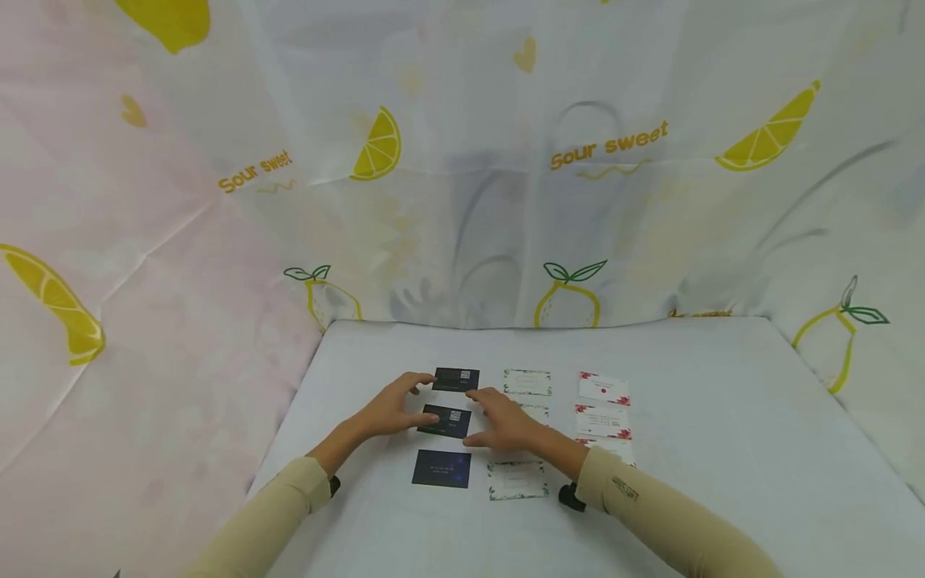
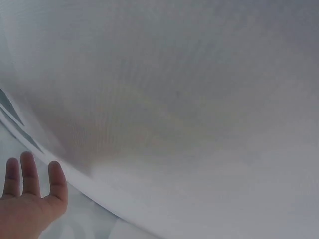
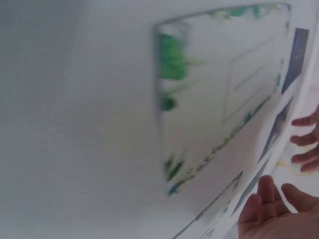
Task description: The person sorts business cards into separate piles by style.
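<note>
Three dark blue cards lie in a column on the white table: a far card (image 1: 455,380), a middle card (image 1: 454,423) and a near card (image 1: 442,469). From the left, my left hand (image 1: 393,409) reaches in with fingers apart, its thumb tip overlapping the middle card and its fingertips right at the far card's left edge. My right hand (image 1: 506,421) is on the other side of the dark cards, fingers and thumb spread, fingertips near the far card's lower right corner. It partly hides a leaf-bordered white card (image 1: 535,413). Both hands look relaxed in the wrist views, with nothing gripped.
Other leaf-bordered cards, a far one (image 1: 527,382) and a near one (image 1: 517,481), share the middle column. To the right are red-flowered white cards (image 1: 603,421), the nearest partly behind my right forearm. Lemon-printed cloth (image 1: 462,225) hangs beyond the white table (image 1: 723,449).
</note>
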The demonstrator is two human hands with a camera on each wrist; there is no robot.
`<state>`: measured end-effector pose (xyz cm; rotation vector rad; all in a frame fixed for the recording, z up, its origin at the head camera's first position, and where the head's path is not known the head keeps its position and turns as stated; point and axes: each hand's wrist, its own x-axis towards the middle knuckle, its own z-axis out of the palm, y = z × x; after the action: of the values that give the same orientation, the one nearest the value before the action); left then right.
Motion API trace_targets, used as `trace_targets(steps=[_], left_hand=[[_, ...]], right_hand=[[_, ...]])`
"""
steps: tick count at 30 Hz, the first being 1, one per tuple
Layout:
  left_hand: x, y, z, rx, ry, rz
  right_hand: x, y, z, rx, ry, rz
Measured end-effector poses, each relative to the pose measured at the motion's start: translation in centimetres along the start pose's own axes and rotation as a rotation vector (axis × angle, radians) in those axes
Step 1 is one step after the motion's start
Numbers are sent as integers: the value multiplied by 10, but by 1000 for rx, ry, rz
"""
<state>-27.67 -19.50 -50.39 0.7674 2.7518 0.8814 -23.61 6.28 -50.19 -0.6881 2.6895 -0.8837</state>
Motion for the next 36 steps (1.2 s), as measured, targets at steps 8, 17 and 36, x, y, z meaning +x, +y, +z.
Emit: trace_targets(steps=[8, 17, 36], left_hand=[[4, -5, -4, -110, -41, 16], [11, -11, -1, -121, -123, -11], [19, -2, 7, 19, -139, -56]], right_hand=[[19, -5, -2, 220, 45, 120], [33, -15, 11, 180, 98, 196], [32, -18, 24, -24, 104, 183]])
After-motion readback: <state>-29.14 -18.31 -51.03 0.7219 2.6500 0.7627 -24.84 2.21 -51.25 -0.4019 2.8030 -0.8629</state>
